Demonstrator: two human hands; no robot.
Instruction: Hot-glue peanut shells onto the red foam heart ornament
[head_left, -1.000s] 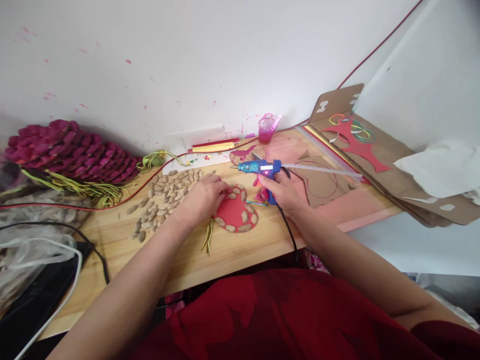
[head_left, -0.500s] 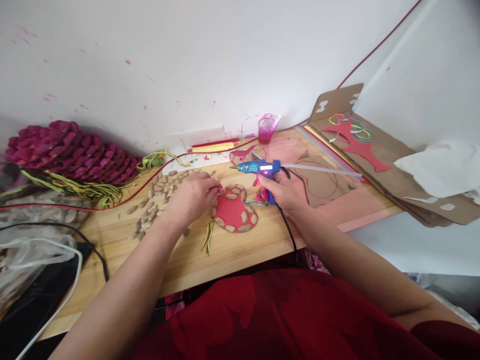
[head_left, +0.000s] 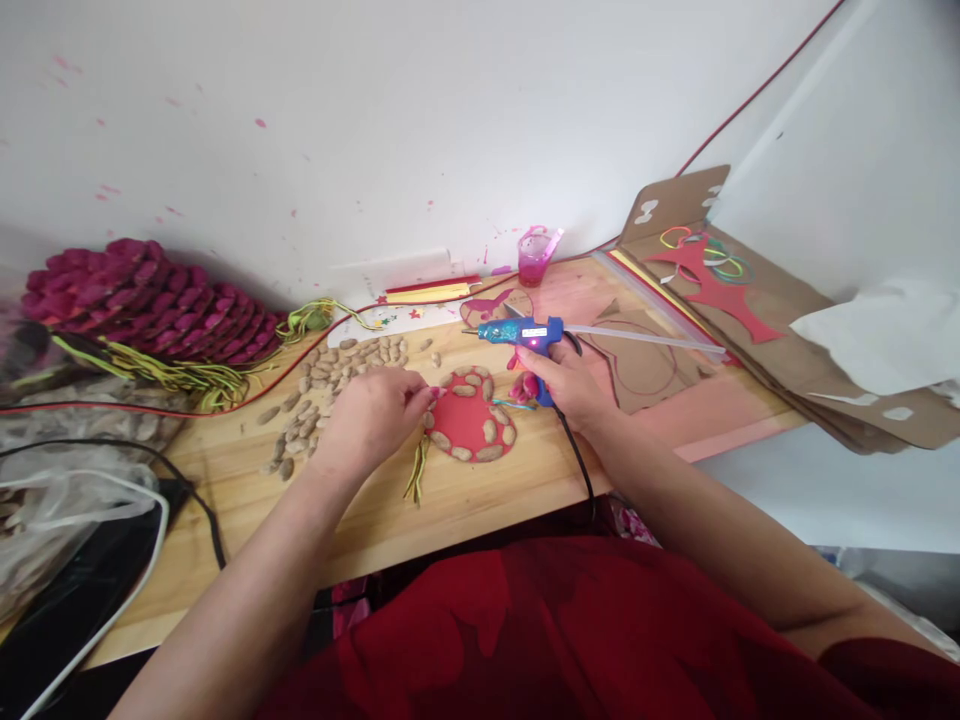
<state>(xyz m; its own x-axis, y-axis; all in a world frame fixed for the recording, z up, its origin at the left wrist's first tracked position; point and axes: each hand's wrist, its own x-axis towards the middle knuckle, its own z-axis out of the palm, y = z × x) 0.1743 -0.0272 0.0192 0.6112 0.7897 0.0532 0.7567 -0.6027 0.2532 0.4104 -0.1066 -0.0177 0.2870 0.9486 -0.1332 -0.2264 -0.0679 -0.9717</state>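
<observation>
In my right hand (head_left: pixel 566 378) is a blue glue gun (head_left: pixel 517 335), its nozzle pointing left and a long clear glue stick (head_left: pixel 645 340) out of its back. A small light glows on its body. A red cutout (head_left: pixel 459 412) with peanuts (head_left: pixel 490 431) stuck round its edge lies flat below the nozzle. My left hand (head_left: pixel 382 415) is closed in a pinch at the cutout's upper left edge, by the peanuts there; what the fingertips grip is too small to make out. Green and yellow strings (head_left: pixel 417 472) hang from the cutout's left side.
Loose peanuts (head_left: pixel 300 425) spread left of the cutout. Magenta-painted peanut pieces (head_left: pixel 150 305) stand stacked against the wall. A cup of pink liquid (head_left: pixel 534 262) is at the back. Brown cardboard (head_left: pixel 641 365) and red paper scraps (head_left: pixel 739 310) lie to the right. The gun's black cord (head_left: pixel 576 460) runs over the front edge.
My left hand has shifted slightly left and down along the cutout's edge, fingers still pinched. My right hand and the glue gun stay nearly in place.
</observation>
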